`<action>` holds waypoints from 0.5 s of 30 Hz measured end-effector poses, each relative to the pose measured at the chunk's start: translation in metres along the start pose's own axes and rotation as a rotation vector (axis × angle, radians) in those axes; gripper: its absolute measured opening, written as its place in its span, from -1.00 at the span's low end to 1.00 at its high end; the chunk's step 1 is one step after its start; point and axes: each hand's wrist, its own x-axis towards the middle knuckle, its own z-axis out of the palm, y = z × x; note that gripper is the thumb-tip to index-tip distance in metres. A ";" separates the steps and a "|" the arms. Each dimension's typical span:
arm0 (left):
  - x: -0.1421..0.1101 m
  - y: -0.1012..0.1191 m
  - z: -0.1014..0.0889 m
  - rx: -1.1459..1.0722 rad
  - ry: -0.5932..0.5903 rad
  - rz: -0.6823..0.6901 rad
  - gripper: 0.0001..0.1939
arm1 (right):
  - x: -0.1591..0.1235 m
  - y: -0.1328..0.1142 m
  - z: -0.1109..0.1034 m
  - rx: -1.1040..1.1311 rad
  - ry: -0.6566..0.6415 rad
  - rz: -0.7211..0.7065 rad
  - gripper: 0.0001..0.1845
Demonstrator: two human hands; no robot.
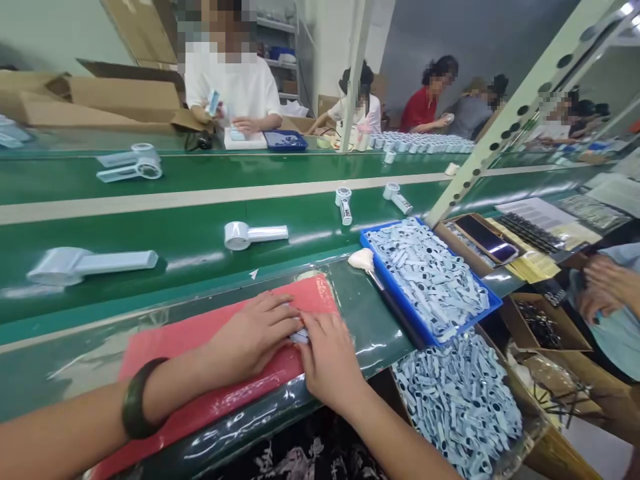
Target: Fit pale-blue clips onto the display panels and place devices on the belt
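Observation:
A small light-blue plastic part (300, 336) is pinched between my two hands, mostly hidden by the fingers. My left hand (260, 328), below a dark green bangle (143, 399), lies over its left side with fingers curled. From the right, my right hand (331, 353) closes on the same part, thumb and fingers around its end. Both hands rest low over a pink sheet (190, 333) on the plastic-covered bench edge. Right of them lies a black-handled tool with a white, fluffy-looking tip (362, 259), against a blue tray (493, 304) full of light-blue plastic pieces.
Light-blue parts with round heads and straight handles (267, 233) lie scattered on the green conveyor belt (195, 233). A box of similar pieces (460, 407) stands below the tray. A slanted metal post (480, 160) rises at right. Co-workers sit across the belt and at right.

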 end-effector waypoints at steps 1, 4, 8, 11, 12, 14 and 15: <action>0.000 0.002 0.000 -0.007 -0.006 -0.008 -0.74 | 0.000 -0.002 0.001 0.006 0.000 0.007 -0.49; -0.003 0.003 -0.002 -0.026 -0.066 -0.009 -0.77 | -0.001 -0.007 -0.001 0.079 0.006 0.015 -0.48; 0.002 -0.028 0.001 0.068 -0.094 0.055 -0.62 | -0.004 0.002 -0.022 0.259 0.091 -0.039 -0.43; 0.042 -0.080 -0.002 0.176 -0.105 0.096 -0.61 | -0.006 0.032 -0.053 0.153 0.279 -0.061 -0.47; 0.064 -0.098 -0.005 0.255 -0.145 0.088 -0.66 | -0.006 0.046 -0.066 0.065 0.350 -0.035 -0.52; 0.115 -0.133 -0.011 0.456 -0.222 -0.004 -0.76 | -0.004 0.074 -0.093 -0.140 0.475 0.063 -0.61; 0.140 -0.148 -0.013 0.500 -0.218 -0.046 -0.76 | 0.000 0.087 -0.106 -0.250 0.512 0.127 -0.63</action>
